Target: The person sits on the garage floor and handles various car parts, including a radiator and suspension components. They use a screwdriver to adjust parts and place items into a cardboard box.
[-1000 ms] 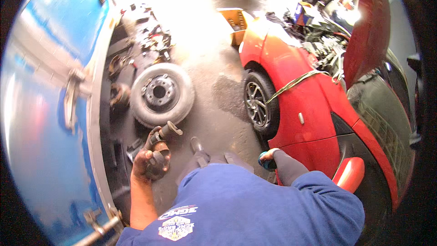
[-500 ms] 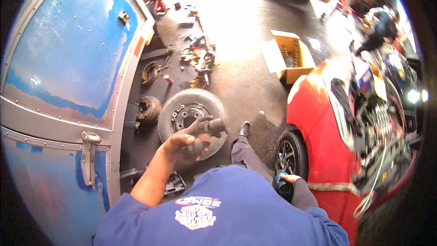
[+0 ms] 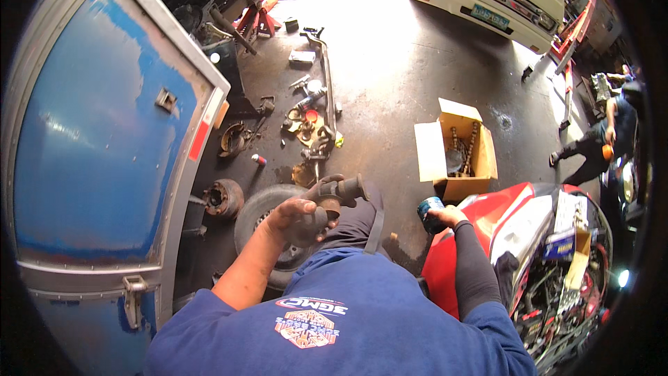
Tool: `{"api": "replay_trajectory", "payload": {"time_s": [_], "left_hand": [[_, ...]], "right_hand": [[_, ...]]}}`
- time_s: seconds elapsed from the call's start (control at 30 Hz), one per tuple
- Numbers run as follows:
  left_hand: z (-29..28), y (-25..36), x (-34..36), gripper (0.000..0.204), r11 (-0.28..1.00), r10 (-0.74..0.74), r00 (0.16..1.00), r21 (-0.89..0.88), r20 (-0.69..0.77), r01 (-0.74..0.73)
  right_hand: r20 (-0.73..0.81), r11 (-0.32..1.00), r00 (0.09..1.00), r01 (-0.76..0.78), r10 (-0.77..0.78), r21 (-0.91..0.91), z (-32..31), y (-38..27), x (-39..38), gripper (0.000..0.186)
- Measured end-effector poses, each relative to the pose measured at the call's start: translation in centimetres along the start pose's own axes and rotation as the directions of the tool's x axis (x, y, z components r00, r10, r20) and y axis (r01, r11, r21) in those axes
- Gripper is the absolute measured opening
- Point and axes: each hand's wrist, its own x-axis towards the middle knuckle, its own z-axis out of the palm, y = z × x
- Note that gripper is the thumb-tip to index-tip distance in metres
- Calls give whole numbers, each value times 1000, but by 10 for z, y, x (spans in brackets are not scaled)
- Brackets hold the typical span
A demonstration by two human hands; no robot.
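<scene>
My left hand [image 3: 291, 217] is closed round a dark, greasy part with cylindrical ends [image 3: 348, 189]; its exact kind I cannot make out. My fingers and palm hide some of it, and a rounded lower portion hangs below the palm. Below and behind this hand lies a wheel with a tire [image 3: 249, 217] on the floor, partly covered by my arm. Out to the right, my right hand [image 3: 451, 216] grips a short, dark blue-and-teal can [image 3: 430, 213] beside the red car [image 3: 445, 264].
A blue panelled door [image 3: 90, 132] fills the left. Beyond the wheel are a brake drum [image 3: 223, 198], a long metal bar [image 3: 329, 90] and scattered parts. An open cardboard box [image 3: 467, 188] holds metal parts. A white truck [image 3: 480, 0] stands far off; another person [image 3: 609, 132] is at right.
My view has shifted forward and right, bringing more of the truck and box into sight. My right hand has risen with the can, away from the car's wheel. My left hand still holds the part.
</scene>
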Motion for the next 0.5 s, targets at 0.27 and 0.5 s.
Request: {"api": "replay_trajectory", "payload": {"time_s": [0.27,0.5], "left_hand": [[-35,164,207,114,989,-24,1000,149,7,23],[-58,324,316,107,972,86,994,224,-61,-70]], "right_hand": [[-32,998,998,-50,49,-24,-77,46,120,76],[492,625,807,-575,327,527,-154,39,214,44]]}}
